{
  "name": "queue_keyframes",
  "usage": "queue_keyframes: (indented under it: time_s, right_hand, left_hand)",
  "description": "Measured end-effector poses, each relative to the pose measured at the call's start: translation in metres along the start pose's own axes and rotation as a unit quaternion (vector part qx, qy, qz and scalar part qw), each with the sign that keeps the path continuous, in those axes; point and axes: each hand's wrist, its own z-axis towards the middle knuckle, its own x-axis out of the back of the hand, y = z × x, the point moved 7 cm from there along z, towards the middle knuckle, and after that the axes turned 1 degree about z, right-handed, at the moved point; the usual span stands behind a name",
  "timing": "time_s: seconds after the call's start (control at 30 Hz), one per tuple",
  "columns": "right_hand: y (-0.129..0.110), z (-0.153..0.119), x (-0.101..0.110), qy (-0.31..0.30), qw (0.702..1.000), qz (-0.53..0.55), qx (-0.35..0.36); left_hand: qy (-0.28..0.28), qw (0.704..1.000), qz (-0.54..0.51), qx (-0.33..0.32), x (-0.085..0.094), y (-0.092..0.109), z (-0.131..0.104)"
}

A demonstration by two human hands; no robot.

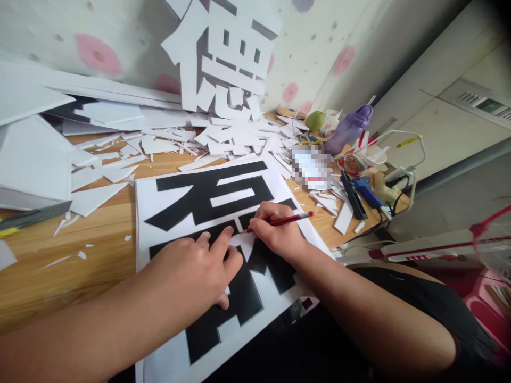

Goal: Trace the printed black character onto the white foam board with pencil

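A red and black pencil (290,218) is pinched in my right hand (275,234), its tip at the edge of a black shape. Under both hands lies a white sheet (148,199) with black character-shaped pieces (213,186) on it. My left hand (203,263) rests on the lower black character, fingers spread, holding nothing. Its index fingertip is just left of the pencil tip. The palms hide part of the lower character.
Many white board offcuts (235,135) litter the back of the wooden table (104,229). A large white cut-out character (223,58) leans on the wall. A purple bottle (349,127), a paper bowl (361,157) and a blue glue gun (368,192) stand or lie right. A utility knife (35,217) lies left.
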Motion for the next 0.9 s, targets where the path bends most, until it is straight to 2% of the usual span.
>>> queue_keyframes:
  time_s: [0.2,0.43,0.73,0.9]
  right_hand:
    - [-0.001,-0.009,0.006,0.000,0.994,0.108,-0.029]
    - [-0.002,-0.039,0.009,0.003,1.000,0.022,-0.015]
    - [-0.006,-0.040,0.005,0.001,1.000,-0.016,0.021]
    - [-0.006,-0.041,0.004,-0.023,0.999,-0.011,0.031]
  left_hand:
    - [-0.017,1.000,0.006,-0.008,-0.004,0.001,-0.001]
    - [0.001,1.000,0.004,-0.027,0.004,0.003,0.002]
    - [-0.021,0.999,0.002,-0.029,0.002,-0.001,0.002]
    - [-0.038,0.999,-0.018,-0.020,0.001,-0.001,0.001]
